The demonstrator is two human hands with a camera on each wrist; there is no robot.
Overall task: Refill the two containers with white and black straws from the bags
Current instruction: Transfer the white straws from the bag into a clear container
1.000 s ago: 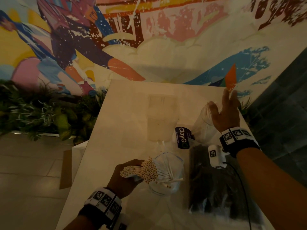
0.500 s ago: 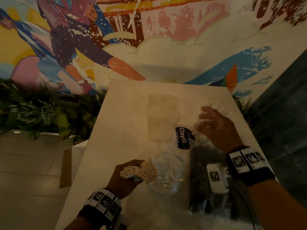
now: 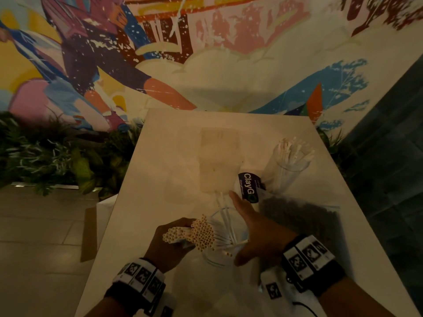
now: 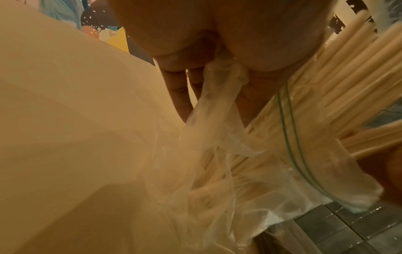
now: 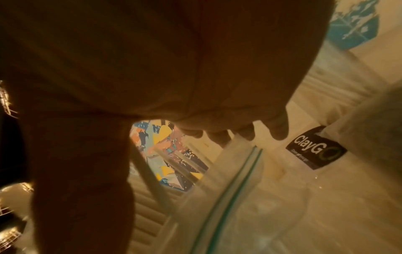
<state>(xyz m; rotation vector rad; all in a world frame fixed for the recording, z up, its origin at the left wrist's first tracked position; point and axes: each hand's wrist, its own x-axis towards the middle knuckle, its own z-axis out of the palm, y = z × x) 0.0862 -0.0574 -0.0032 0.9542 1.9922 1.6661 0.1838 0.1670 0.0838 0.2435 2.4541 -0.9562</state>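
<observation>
Two clear round containers stand on the pale rectangular table (image 3: 160, 156). The near clear glass container (image 3: 223, 259) sits between the hands and holds only a loose fan of white straws, leaning apart, well short of full. The far clear glass container (image 3: 287, 165), toward the right edge, already carries a dense upright sheaf of white straws; no black ones can be made out in it.

Step in hand, as judged: filling the near container from the white bag. The left hand (image 3: 169, 245) curls its fingers round a bundle of white paper straws (image 3: 196, 235) together with the crumpled neck of the clear plastic zip bag (image 4: 217, 154); open straw ends point toward the camera, just beside the container's left rim. The right hand (image 3: 256, 229) is spread, fingers straight and together, thumb out, palm facing the container's right side; whether it touches the glass cannot be told.

A bag of black straws (image 3: 297, 216) lies flat on the table to the right of the near container, beside a dark "ClayGO" label (image 3: 248, 186). A second flat pack of white straws (image 3: 219, 161) lies further back.

Next move, as judged: steady the glass with the right hand, then tip or slide the bundle free of the plastic and into the mouth. The thin bag is likely to drag along with the straws.
</observation>
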